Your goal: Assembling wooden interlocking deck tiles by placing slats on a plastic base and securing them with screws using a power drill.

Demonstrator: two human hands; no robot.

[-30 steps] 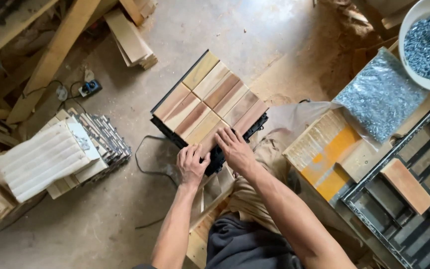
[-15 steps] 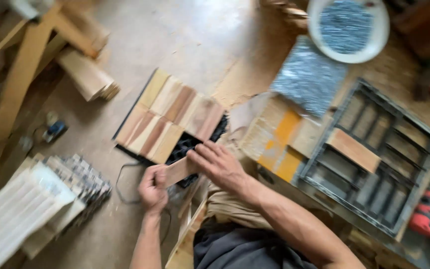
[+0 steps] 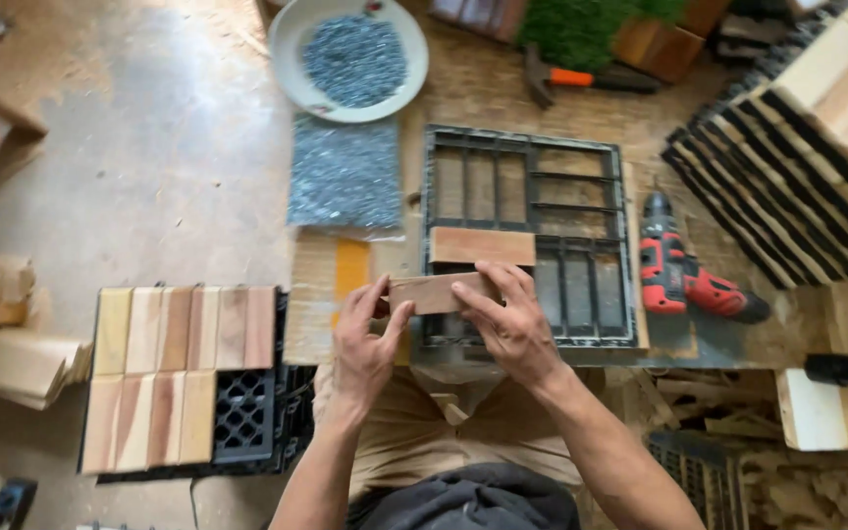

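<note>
Together, left hand (image 3: 365, 344), right hand (image 3: 512, 329) — fingers gripping wood slat (image 3: 441, 292), over black frame (image 3: 581, 157)

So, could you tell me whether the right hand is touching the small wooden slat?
Touching: the head view shows the right hand gripping the wooden slat, fingers over its top.

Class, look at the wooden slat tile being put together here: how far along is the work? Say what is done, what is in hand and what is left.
Done: the tile on the left carries wooden slats over most of its black grid base, with one gap where the plastic shows. In hand: the left hand and right hand hold one short slat over the black frame, where another slat lies. Left: that gap remains uncovered.
</note>
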